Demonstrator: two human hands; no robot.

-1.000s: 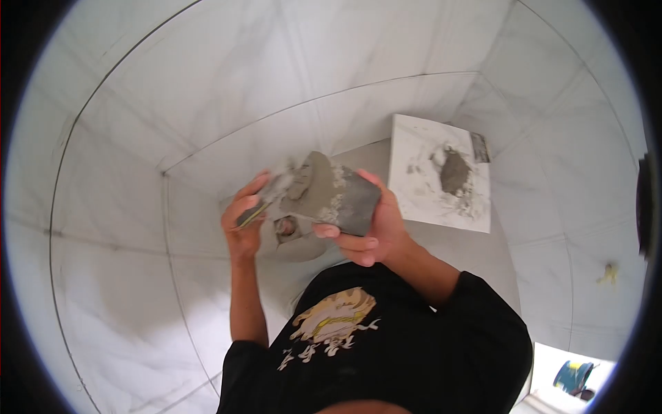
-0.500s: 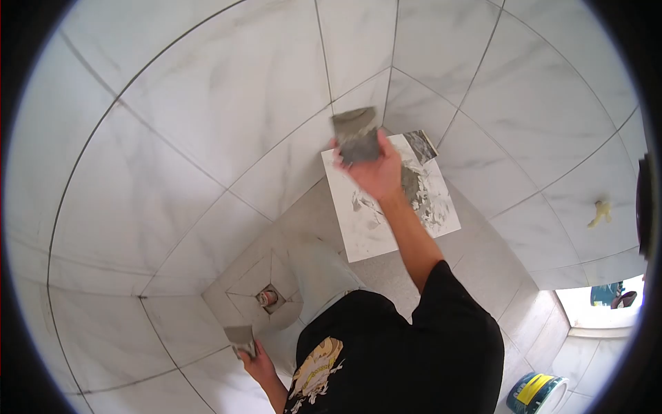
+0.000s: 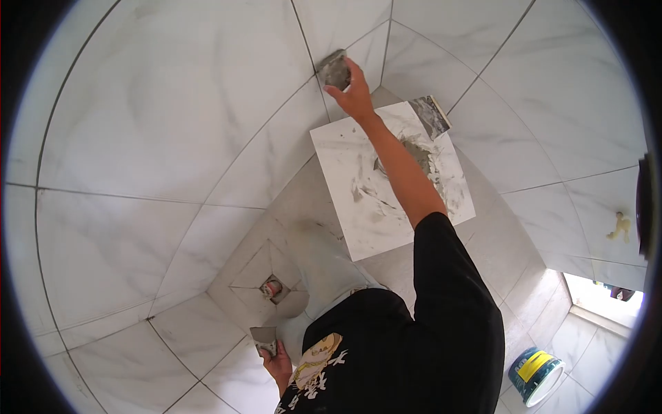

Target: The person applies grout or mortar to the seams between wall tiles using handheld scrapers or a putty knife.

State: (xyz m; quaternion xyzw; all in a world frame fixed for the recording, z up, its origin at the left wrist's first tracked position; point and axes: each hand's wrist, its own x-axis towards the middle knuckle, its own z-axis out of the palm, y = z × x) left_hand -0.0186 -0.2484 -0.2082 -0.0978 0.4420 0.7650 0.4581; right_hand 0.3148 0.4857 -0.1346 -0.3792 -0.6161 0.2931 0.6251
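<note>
My right hand (image 3: 356, 95) is stretched up to the left wall and grips a flat, grey, squarish scraper (image 3: 334, 71) smeared with grout. The scraper lies against a joint between the white marbled tiles (image 3: 276, 117), near the corner. Low on the left, my left hand (image 3: 279, 366) is closed around a second small grey scraper (image 3: 263, 338), held by my leg. Under my right arm is a white board (image 3: 345, 172) streaked with grey paste. A heap of grout (image 3: 419, 159) sits on it, and a smeared, wide blade (image 3: 429, 117) rests at its far corner.
A square floor drain opening (image 3: 274, 286) lies left of my legs. Tiled walls meet in a corner ahead. A blue-green bucket with a yellow label (image 3: 534, 372) stands at lower right, below a bright opening (image 3: 596, 303). A yellowish piece (image 3: 620, 226) sticks out from the right wall.
My right hand has risen from above the board to the wall, bringing the scraper to the tile joint. The view has shifted a little; my left hand keeps its scraper.
</note>
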